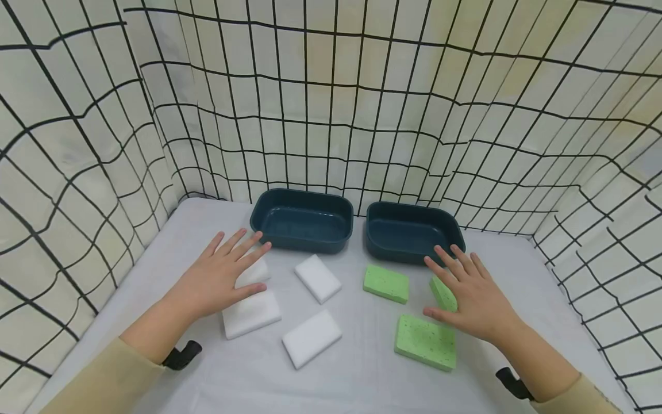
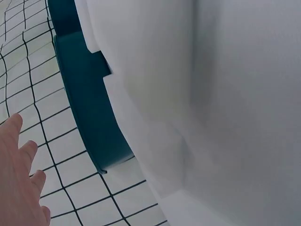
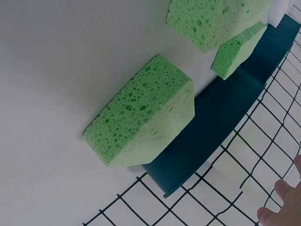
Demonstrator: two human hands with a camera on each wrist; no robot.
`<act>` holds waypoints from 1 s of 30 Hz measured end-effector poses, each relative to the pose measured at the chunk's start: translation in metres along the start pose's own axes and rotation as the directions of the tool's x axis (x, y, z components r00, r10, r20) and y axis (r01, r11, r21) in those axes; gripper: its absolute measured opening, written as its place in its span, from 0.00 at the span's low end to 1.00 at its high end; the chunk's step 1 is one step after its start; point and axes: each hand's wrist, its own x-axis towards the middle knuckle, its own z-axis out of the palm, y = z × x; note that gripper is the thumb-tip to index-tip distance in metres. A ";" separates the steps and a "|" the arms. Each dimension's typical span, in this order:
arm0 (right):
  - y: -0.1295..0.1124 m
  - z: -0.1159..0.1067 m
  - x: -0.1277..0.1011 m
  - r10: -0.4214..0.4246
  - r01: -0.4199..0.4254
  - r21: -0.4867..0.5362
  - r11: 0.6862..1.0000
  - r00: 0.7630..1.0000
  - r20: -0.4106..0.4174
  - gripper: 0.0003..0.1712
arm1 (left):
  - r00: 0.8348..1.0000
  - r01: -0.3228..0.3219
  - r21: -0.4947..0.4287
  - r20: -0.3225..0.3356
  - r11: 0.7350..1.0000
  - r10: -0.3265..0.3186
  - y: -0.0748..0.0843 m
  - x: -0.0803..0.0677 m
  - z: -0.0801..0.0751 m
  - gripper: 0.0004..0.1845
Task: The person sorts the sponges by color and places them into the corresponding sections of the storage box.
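Note:
My left hand (image 1: pixel 217 279) is held with fingers spread over two white sponge blocks, overlapping the rear one (image 1: pixel 254 272) and the nearer one (image 1: pixel 251 315) in the head view. Two more white blocks lie to its right, one behind (image 1: pixel 318 279) and one in front (image 1: pixel 312 338). On the other side my right hand (image 1: pixel 473 296) spreads its fingers above the green sponges. It partly covers a small tilted-looking sponge (image 1: pixel 443 294). A larger green sponge (image 1: pixel 426 342) lies nearer me and another (image 1: pixel 386 283) to the left. Both hands hold nothing.
Two dark teal bins, left (image 1: pixel 302 221) and right (image 1: pixel 414 230), stand at the back of the white-covered table (image 1: pixel 357 379). Black wire grid panels (image 1: pixel 331 103) with pale cloth behind them rise along the back and both sides.

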 end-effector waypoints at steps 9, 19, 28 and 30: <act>-0.005 0.006 -0.007 -0.005 0.004 0.057 0.998 1.000 0.023 0.52 | 0.996 0.057 -0.044 0.067 0.997 -0.054 -0.010 0.007 0.004 0.45; -0.012 0.010 -0.014 0.014 -0.033 0.162 0.986 0.993 0.118 0.42 | 0.988 0.120 -0.092 0.112 0.989 -0.109 -0.029 0.014 0.005 0.46; -0.015 0.015 -0.022 0.002 -0.044 0.206 0.978 0.980 0.200 0.37 | 0.971 0.187 -0.119 0.169 0.975 -0.166 -0.046 0.030 0.004 0.48; -0.015 0.018 -0.026 -0.002 -0.045 0.214 0.976 0.977 0.213 0.37 | 0.968 0.197 -0.116 0.182 0.973 -0.174 -0.048 0.034 0.003 0.48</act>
